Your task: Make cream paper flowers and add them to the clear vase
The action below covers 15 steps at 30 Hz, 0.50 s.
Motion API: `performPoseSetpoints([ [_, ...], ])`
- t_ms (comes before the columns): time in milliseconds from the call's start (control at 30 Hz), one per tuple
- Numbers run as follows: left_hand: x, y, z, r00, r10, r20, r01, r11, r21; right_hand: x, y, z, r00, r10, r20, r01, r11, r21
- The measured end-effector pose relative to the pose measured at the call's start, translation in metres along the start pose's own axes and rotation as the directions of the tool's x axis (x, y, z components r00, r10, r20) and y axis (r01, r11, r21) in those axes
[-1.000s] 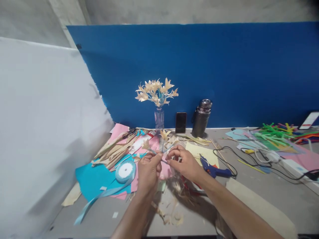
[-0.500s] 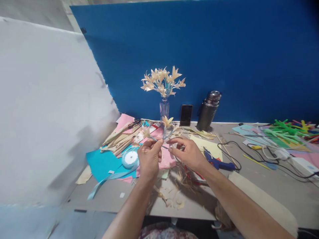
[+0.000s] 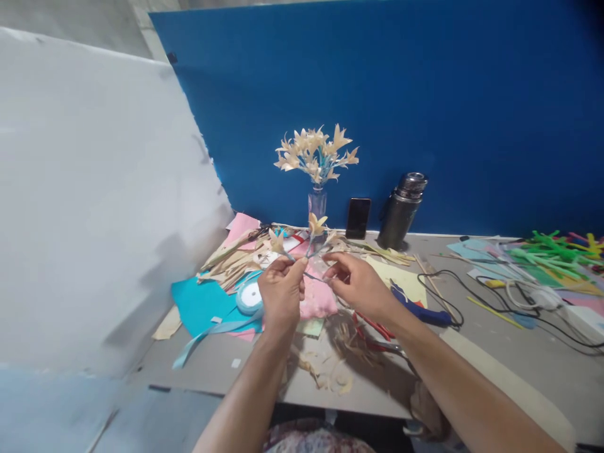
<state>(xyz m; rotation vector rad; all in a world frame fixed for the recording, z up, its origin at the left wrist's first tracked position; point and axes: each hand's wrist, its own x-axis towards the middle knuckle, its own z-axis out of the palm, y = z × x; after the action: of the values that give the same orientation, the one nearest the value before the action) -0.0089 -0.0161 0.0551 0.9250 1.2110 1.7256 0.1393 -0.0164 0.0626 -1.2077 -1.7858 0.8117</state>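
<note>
My left hand (image 3: pixel 283 289) is closed, pinching a small spray of artificial flowers (image 3: pixel 318 224) between thumb and fingers. Its cream, pointed blooms stand on thin stems wrapped in pale blue. The lower stem (image 3: pixel 315 277) slants to the right, where the fingertips of my right hand (image 3: pixel 356 283) are closed on its end. Behind my hands, a clear vase (image 3: pixel 318 202) holds a bunch of similar cream flowers (image 3: pixel 315 151). A spool of light blue ribbon (image 3: pixel 250 296) lies left of my left hand, its loose tail trailing toward the table's front.
A steel flask (image 3: pixel 401 211) and a phone (image 3: pixel 358 218) stand at the back. Dried husk strips (image 3: pixel 231 261) lie left. Right of my hands are a blue glue gun (image 3: pixel 419 308), red-handled pliers (image 3: pixel 377 327), black cable (image 3: pixel 460 314) and green pipe cleaners (image 3: pixel 547 255).
My right fingertips have moved down slightly and closed on the stem's lower end. The left hand keeps its hold on the spray. The whole view has shifted a little.
</note>
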Motion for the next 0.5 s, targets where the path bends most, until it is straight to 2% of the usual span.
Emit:
performPoseSetpoints([
  [133,0.004,-0.004,-0.002,1.0,-0.004,-0.001,0.004,1.0,0.009,-0.002,-0.013,-0.012,0.998,-0.033,0.062,0.036,0.998,-0.042],
  [333,0.004,-0.006,0.002,1.0,0.006,-0.029,-0.005,1.0,0.01,-0.004,-0.021,-0.019,0.997,0.076,0.035,-0.076,0.997,0.005],
  [400,0.004,-0.002,0.004,0.999,0.022,-0.037,-0.022,1.0,0.005,-0.005,-0.018,-0.016,0.989,0.146,0.039,-0.149,0.985,0.083],
  [500,0.007,0.004,0.003,0.997,0.055,-0.054,-0.054,0.999,0.005,-0.009,-0.006,-0.007,0.967,0.246,0.07,-0.255,0.915,0.313],
])
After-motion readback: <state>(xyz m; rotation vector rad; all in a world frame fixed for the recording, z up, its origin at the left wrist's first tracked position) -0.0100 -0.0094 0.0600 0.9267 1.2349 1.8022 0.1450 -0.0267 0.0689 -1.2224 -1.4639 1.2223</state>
